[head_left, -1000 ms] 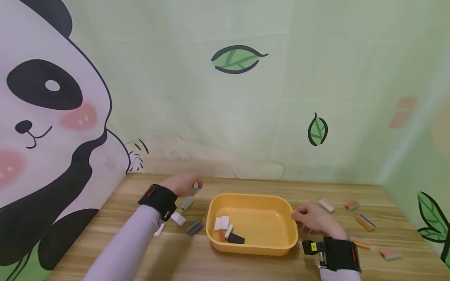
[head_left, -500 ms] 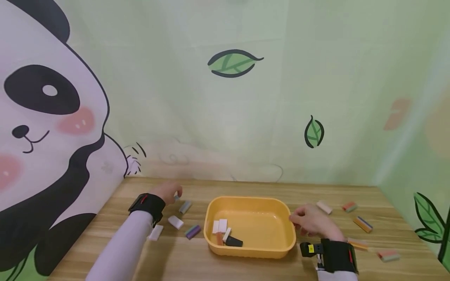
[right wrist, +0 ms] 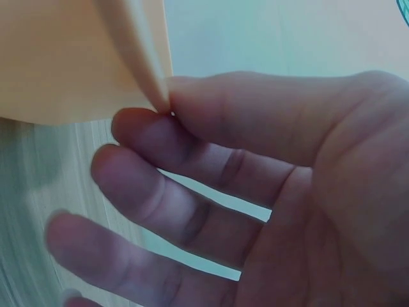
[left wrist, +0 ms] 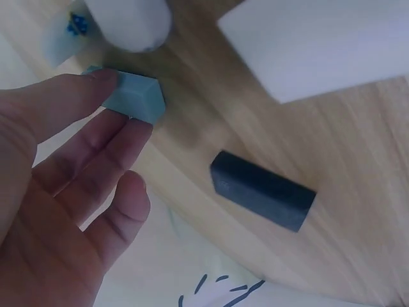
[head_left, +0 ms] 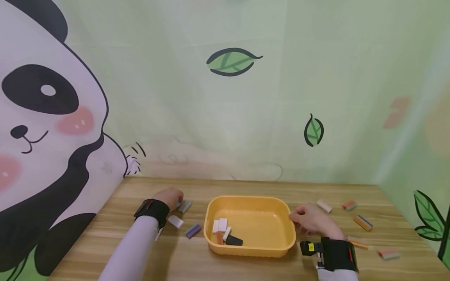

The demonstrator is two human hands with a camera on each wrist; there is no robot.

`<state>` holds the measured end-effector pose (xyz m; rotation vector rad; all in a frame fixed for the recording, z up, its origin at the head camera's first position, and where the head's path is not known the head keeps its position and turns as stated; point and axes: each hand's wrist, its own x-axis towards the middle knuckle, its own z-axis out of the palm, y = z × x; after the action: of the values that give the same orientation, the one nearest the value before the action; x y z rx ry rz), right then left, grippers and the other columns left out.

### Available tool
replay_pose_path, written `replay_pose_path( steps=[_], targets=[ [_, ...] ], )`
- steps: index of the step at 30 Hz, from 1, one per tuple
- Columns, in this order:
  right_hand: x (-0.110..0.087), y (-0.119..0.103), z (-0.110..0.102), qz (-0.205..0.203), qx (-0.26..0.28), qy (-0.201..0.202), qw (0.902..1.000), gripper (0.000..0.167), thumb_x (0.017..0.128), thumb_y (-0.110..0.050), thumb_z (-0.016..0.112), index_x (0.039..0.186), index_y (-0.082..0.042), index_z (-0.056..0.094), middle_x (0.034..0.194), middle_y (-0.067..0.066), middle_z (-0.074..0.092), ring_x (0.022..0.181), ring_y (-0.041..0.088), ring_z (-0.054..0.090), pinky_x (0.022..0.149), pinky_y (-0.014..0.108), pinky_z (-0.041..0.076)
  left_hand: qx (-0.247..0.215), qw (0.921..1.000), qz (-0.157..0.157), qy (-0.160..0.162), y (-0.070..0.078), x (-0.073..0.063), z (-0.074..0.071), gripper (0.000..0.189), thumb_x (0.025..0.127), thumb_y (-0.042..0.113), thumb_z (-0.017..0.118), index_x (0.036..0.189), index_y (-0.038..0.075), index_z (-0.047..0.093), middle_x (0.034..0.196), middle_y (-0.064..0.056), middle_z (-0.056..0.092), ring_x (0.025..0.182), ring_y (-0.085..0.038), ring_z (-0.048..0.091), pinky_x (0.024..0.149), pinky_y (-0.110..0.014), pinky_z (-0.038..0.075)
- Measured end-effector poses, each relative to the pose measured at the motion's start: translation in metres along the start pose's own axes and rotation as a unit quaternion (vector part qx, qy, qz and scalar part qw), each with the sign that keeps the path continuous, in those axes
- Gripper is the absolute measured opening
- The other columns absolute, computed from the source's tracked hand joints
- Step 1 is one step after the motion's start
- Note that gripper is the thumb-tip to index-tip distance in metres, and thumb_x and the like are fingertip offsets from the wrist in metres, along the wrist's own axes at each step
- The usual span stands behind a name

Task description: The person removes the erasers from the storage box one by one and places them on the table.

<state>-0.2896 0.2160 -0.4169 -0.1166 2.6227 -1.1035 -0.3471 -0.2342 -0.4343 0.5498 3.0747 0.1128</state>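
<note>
My left hand [head_left: 170, 198] pinches a small light blue eraser [left wrist: 135, 96] between thumb and fingers, low over the table's left side. Beside it lies a dark grey-blue eraser [head_left: 185, 207], apart from the fingers. A white eraser [head_left: 175, 222] and a purple-and-green striped eraser [head_left: 193, 231] lie nearer the front. My right hand [head_left: 313, 219] pinches the right rim of a yellow plastic basket [head_left: 250, 253] between thumb and index finger; its other fingers are spread below the rim. Inside the basket's left part are white pieces, an orange piece [head_left: 219, 237] and a black piece [head_left: 234, 240].
Right of the basket lie several erasers: a white one [head_left: 324, 206], a red-and-grey one [head_left: 349, 205], an orange-and-blue one [head_left: 363, 223] and a pink-and-grey one [head_left: 388, 254]. A printed panda cloth [head_left: 246, 117] rises behind the wooden table [head_left: 197, 265].
My left hand has moved left from near the basket's back left corner with the light blue eraser, then slightly forward toward me. The right hand keeps its hold on the basket rim.
</note>
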Motion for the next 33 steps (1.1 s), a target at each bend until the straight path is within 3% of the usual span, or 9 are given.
replay_pose_path(
  steps=[5, 10, 15, 18, 22, 26, 29, 33],
  targets=[
    [-0.002, 0.001, 0.001, 0.004, 0.018, -0.009, 0.9998, 0.018, 0.096, -0.019, 0.059, 0.085, -0.006, 0.067, 0.073, 0.007, 0.06, 0.06, 0.021, 0.058, 0.052, 0.029, 0.042, -0.011, 0.9999, -0.007, 0.008, -0.004, 0.001, 0.008, 0.021, 0.075, -0.011, 0.063, 0.083, 0.009, 0.064, 0.085, -0.008, 0.066, 0.076, -0.026, 0.06, 0.069, -0.042, 0.049],
    [-0.002, 0.003, 0.004, 0.004, 0.029, -0.012, 0.9995, 0.019, 0.096, -0.019, 0.058, 0.085, -0.006, 0.067, 0.075, 0.007, 0.06, 0.061, 0.021, 0.058, 0.053, 0.03, 0.043, -0.016, 0.9997, -0.013, 0.015, -0.006, -0.001, 0.007, 0.025, 0.078, -0.009, 0.063, 0.099, 0.005, 0.066, 0.096, -0.015, 0.068, 0.086, -0.032, 0.064, 0.074, -0.047, 0.05],
    [0.0, 0.002, 0.002, -0.001, 0.017, -0.011, 0.9998, 0.019, 0.095, -0.02, 0.059, 0.086, -0.006, 0.068, 0.075, 0.007, 0.06, 0.061, 0.021, 0.058, 0.053, 0.03, 0.044, -0.013, 0.9994, -0.024, 0.02, -0.002, -0.001, -0.003, 0.035, 0.08, -0.005, 0.07, 0.113, 0.002, 0.064, 0.109, -0.019, 0.066, 0.098, -0.036, 0.063, 0.082, -0.049, 0.049],
    [0.001, 0.001, -0.001, -0.004, 0.014, -0.013, 0.9998, 0.019, 0.096, -0.02, 0.059, 0.086, -0.006, 0.068, 0.075, 0.007, 0.06, 0.061, 0.021, 0.058, 0.052, 0.03, 0.044, -0.016, 0.9992, -0.001, 0.037, 0.006, 0.004, -0.015, 0.041, 0.08, -0.003, 0.073, 0.119, 0.0, 0.062, 0.113, -0.021, 0.064, 0.102, -0.038, 0.061, 0.086, -0.048, 0.048],
    [0.001, 0.0, -0.004, -0.01, 0.022, -0.019, 0.9995, 0.019, 0.096, -0.019, 0.058, 0.087, -0.005, 0.068, 0.074, 0.007, 0.06, 0.061, 0.021, 0.058, 0.051, 0.029, 0.043, 0.001, 0.9938, 0.075, 0.082, 0.03, 0.014, -0.031, 0.039, 0.085, 0.004, 0.073, 0.122, 0.0, 0.062, 0.119, -0.021, 0.061, 0.107, -0.037, 0.059, 0.091, -0.047, 0.047],
    [0.001, 0.0, -0.005, -0.013, 0.023, -0.023, 0.9994, 0.018, 0.095, -0.019, 0.059, 0.088, -0.005, 0.068, 0.073, 0.006, 0.061, 0.06, 0.021, 0.058, 0.051, 0.028, 0.042, 0.022, 0.9823, 0.15, 0.111, 0.068, 0.017, -0.041, 0.035, 0.089, 0.015, 0.073, 0.121, 0.003, 0.064, 0.123, -0.018, 0.059, 0.112, -0.034, 0.057, 0.093, -0.046, 0.047],
    [0.002, 0.001, -0.004, -0.008, 0.019, -0.019, 0.9996, 0.018, 0.095, -0.019, 0.06, 0.087, -0.006, 0.069, 0.073, 0.006, 0.061, 0.061, 0.021, 0.058, 0.052, 0.028, 0.042, 0.027, 0.9743, 0.201, 0.098, 0.099, 0.014, -0.046, 0.033, 0.09, 0.024, 0.072, 0.118, 0.007, 0.066, 0.117, -0.012, 0.062, 0.106, -0.028, 0.06, 0.091, -0.041, 0.048],
    [0.003, 0.002, -0.002, -0.005, 0.016, -0.015, 0.9997, 0.018, 0.095, -0.02, 0.06, 0.086, -0.007, 0.069, 0.074, 0.006, 0.061, 0.061, 0.021, 0.058, 0.052, 0.029, 0.043, 0.035, 0.9676, 0.244, 0.055, 0.137, 0.004, -0.045, 0.038, 0.087, 0.038, 0.072, 0.114, 0.012, 0.068, 0.107, -0.003, 0.066, 0.094, -0.019, 0.063, 0.084, -0.034, 0.05]
  ],
)
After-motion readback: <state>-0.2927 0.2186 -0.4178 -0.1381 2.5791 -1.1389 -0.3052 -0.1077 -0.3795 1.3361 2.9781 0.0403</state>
